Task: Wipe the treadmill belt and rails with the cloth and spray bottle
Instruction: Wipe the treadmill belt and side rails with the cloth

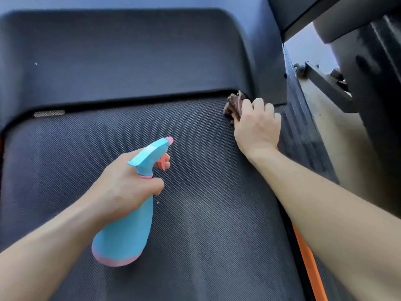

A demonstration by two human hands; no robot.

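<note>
Head view: right hand (258,124) grips cloth (234,104)

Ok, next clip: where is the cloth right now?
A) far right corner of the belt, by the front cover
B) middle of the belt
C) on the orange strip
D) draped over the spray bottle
A: the right hand grips the brown cloth at the far right corner of the belt, beside the front cover.
</note>
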